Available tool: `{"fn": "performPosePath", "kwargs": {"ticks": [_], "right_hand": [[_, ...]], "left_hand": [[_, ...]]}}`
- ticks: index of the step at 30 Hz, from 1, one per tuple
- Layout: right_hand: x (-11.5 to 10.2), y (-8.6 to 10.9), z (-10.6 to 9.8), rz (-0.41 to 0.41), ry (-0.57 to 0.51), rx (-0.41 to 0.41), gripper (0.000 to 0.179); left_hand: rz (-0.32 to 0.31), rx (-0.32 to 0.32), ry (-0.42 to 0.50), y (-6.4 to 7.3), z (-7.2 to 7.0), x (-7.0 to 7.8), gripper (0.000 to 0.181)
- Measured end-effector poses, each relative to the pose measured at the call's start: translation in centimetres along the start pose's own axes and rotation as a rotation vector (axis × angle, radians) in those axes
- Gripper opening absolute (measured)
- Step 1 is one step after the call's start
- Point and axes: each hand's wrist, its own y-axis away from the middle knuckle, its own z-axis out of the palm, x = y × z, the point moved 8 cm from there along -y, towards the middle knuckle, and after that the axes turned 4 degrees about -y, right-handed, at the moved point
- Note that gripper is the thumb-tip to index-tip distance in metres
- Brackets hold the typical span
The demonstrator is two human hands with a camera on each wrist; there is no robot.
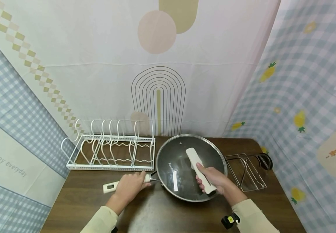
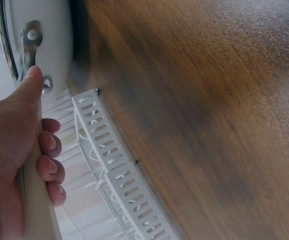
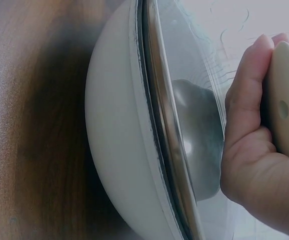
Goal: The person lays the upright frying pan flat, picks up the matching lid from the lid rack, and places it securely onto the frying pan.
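A wok-like pan (image 3: 112, 115) with a pale outside is covered by a glass lid (image 1: 169, 152) with a metal rim. My left hand (image 1: 130, 187) grips the pan's cream handle (image 1: 108, 188), its thumb lying along the top near the metal bracket (image 2: 31, 37). On the lid, my right hand (image 1: 215, 178) holds the long cream lid handle (image 1: 193, 156), fingers curled around it. The lid sits on the pan's rim in the right wrist view. Whether the pan's base touches the table is hard to tell.
A white rack (image 1: 109, 167) with several upright wire loops stands at the back left, close beside the pan. Right of the pan is a dark wire rack (image 1: 258, 187). Both stand on a brown wooden table (image 1: 77, 200), with patterned cloths (image 1: 98, 81) hanging behind and at the sides.
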Motion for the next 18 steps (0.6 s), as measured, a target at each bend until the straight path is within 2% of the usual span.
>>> {"fn": "performPosePath", "kwargs": {"ticks": [18], "right_hand": [[-0.12,-0.08,0.06,0.010,0.011,-0.012,0.057]], "left_hand": [[0.009,-0.003,0.012,-0.03,-0.02,-0.06,0.055]]}}
